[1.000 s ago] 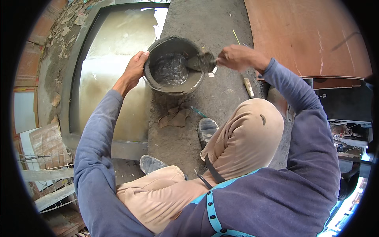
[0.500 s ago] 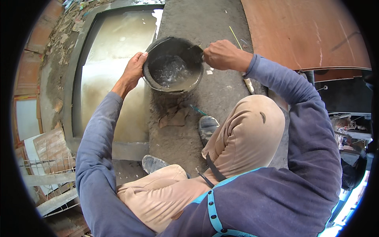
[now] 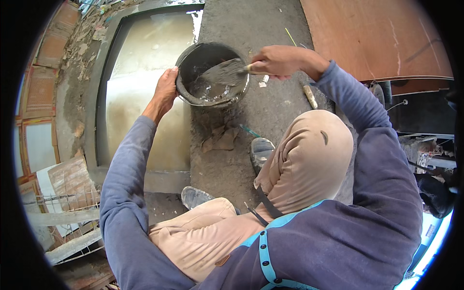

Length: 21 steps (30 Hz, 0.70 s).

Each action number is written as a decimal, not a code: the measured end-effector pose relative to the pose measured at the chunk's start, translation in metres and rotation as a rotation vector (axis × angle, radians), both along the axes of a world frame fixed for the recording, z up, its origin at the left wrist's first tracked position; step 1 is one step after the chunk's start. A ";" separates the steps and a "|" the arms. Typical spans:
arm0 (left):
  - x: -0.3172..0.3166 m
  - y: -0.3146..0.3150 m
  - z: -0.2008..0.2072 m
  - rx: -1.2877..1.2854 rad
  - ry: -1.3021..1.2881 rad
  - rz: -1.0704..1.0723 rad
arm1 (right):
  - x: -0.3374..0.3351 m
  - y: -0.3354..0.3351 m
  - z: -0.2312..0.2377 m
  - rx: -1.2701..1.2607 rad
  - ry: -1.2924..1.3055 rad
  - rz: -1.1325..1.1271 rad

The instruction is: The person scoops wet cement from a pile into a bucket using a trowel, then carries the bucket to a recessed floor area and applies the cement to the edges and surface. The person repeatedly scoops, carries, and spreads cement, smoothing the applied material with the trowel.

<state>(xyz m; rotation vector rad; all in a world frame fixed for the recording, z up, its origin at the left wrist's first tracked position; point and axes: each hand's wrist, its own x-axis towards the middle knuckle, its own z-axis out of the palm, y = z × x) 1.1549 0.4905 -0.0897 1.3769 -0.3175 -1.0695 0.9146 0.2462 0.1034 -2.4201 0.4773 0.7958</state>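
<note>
A black bucket (image 3: 205, 54) with wet grey cement mix (image 3: 212, 93) inside it is tipped so that its mouth faces me. My left hand (image 3: 166, 87) grips the bucket's left rim, thumb over the edge. On the other side, my right hand (image 3: 278, 62) is closed around the light handle of a trowel (image 3: 224, 71). Grey mix coats its broad blade, which reaches over the bucket's right rim into the mouth. How far the blade touches the mix I cannot tell.
A framed panel (image 3: 145, 125) with a wet, cloudy surface lies left of the bucket. Crumpled brown paper (image 3: 220, 138) and a teal stick (image 3: 249, 130) lie near my shoes. A pale-handled tool (image 3: 310, 96) rests right of them, below a large brown board (image 3: 372, 38).
The trowel blade has come into sight, raised inside the bucket. My right hand has turned and shifted slightly up and to the right. My left hand keeps its hold on the rim.
</note>
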 end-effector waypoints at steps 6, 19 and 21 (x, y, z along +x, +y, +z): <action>-0.002 0.006 -0.012 0.045 0.013 0.086 | -0.072 0.015 -0.001 0.184 -0.043 -0.235; 0.004 0.007 0.000 0.128 0.004 -0.035 | -0.066 0.037 -0.062 -0.451 -0.599 0.063; 0.000 -0.001 0.007 0.105 -0.018 -0.047 | -0.016 0.026 -0.079 -0.571 -0.569 0.175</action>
